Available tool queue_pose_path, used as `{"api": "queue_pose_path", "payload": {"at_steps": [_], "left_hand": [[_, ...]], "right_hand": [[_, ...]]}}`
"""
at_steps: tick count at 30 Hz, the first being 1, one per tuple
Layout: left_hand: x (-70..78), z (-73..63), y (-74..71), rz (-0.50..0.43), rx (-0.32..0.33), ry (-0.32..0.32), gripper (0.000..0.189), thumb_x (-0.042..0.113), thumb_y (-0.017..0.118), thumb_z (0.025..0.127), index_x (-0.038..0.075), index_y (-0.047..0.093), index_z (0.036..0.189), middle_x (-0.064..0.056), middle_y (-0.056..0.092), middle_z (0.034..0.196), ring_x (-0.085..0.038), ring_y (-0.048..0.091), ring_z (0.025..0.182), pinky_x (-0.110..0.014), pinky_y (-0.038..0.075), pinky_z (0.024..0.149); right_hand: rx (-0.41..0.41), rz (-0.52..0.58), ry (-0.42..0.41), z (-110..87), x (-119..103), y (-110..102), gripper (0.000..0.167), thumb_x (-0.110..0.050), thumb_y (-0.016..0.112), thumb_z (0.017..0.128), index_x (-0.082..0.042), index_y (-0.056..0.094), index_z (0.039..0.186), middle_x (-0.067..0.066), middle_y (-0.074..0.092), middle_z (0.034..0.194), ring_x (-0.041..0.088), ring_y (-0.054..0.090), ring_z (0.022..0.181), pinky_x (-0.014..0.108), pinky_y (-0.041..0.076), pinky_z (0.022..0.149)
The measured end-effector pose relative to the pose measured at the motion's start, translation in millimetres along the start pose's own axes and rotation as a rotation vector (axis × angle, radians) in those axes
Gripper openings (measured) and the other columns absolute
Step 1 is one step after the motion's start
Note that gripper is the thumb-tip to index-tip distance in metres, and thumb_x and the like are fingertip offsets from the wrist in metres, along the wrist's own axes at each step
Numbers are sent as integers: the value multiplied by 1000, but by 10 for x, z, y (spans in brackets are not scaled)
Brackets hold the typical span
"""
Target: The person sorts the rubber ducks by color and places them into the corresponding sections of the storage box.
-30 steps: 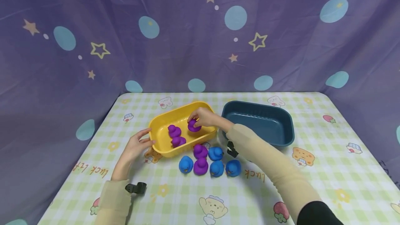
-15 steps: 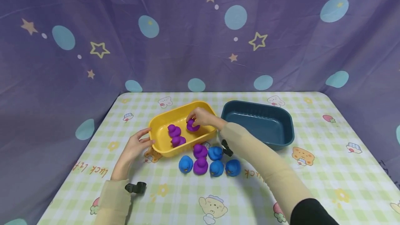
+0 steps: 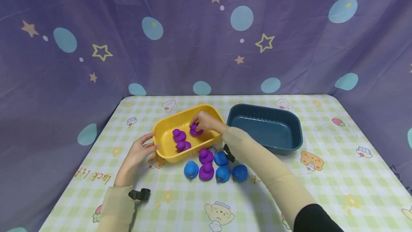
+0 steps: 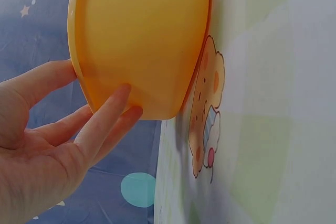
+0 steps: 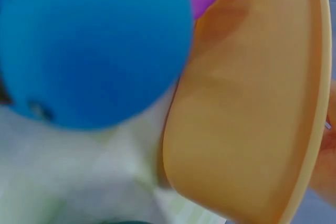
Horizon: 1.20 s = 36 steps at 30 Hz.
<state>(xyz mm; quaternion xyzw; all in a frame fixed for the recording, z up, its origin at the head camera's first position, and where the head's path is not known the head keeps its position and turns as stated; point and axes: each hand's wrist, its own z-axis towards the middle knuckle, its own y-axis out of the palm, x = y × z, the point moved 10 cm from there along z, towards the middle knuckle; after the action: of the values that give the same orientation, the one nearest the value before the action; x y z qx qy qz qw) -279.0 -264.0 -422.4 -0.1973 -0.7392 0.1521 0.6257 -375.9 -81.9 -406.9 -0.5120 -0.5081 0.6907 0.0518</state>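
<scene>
**Right hand grips a purple duck inside the yellow tub**

The right hand (image 3: 207, 121) reaches over the near rim of the yellow tub (image 3: 167, 142) and grasps the gripped duck (image 3: 195, 131) with its fingertips; whether that duck touches the tub floor cannot be told. To its left in the tub sits a purple pair (image 3: 178, 136), one just behind the other.

The left hand (image 3: 138, 151) grasps nothing; its fairly straight fingers touch the rim and outer wall at the tub's left end. The yellow tub lies askew on the table (image 3: 338, 149), left of centre, its right end nearer the table's far edge. The teal tub (image 3: 273, 130) stands just beside it, towards the far right corner.

Outside, before the yellow tub's near side, two other purple ducks (image 3: 206, 172) and four blue ducks (image 3: 239, 173) cluster in two rows, well in from the table's left and right edges.
</scene>
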Motion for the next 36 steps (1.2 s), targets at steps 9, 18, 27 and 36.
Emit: {"api": "queue_pose_path", "payload": {"at_steps": [9,18,27,36], "left_hand": [[6,-6,4,-10,1,2,62,11,59,83,2,28,137,-21,22,142,-36,41,118,-43,36,96],[-10,0,9,-10,1,-14,63,12,59,83,3,28,137,-20,22,142,-35,41,118,-42,36,96],[16,-6,21,-17,-10,12,62,11,58,84,1,27,137,-21,24,141,-35,43,117,-41,38,94],[5,0,9,-8,-6,-3,63,12,59,83,2,27,137,-21,21,142,-37,40,119,-43,35,97]], "right_hand": [[10,2,21,33,-10,25,25,9,61,74,-2,68,95,8,66,98,18,57,89,16,49,68],[0,1,10,65,-18,50,25,9,60,74,-3,69,93,6,66,96,17,57,89,18,49,70],[23,-3,-3,-3,-72,18,23,7,61,76,-1,67,96,10,66,98,21,59,94,20,49,78],[48,-29,-100,-153,-250,-85,22,4,62,77,1,66,98,11,66,97,23,59,93,23,48,80]]}}
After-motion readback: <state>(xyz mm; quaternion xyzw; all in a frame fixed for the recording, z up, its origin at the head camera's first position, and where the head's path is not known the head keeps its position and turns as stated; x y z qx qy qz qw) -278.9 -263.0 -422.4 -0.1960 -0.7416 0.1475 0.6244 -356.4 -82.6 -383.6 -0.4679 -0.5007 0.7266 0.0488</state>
